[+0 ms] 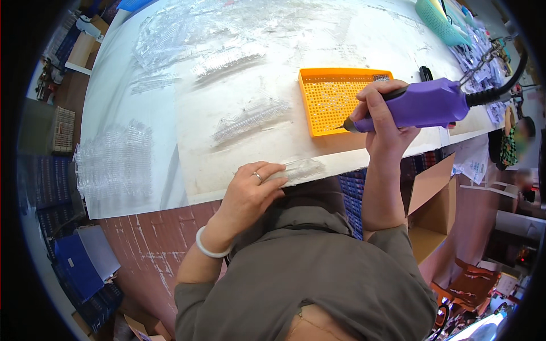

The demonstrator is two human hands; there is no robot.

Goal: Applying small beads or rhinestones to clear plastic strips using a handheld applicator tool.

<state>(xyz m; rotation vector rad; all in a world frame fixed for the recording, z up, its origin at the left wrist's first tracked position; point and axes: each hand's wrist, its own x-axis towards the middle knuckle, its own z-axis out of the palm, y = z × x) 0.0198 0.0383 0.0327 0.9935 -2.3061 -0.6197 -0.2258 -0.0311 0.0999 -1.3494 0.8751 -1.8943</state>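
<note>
My right hand (382,116) grips a purple pen-shaped power tool (424,104) with a black cable, its tip pointing left just over the near right corner of an orange perforated tray (330,99). My left hand (250,190), with a ring and a white bangle on the wrist, holds a clear plastic strip part (301,169) down on the near edge of the white table (227,85). The two hands are about a tray's width apart.
Several clear plastic strip parts (250,116) lie across the table, with a stack (114,162) at the left edge. A teal basket (438,20) sits at the far right. Cardboard boxes (432,210) and blue bins (355,199) stand below the table's near edge.
</note>
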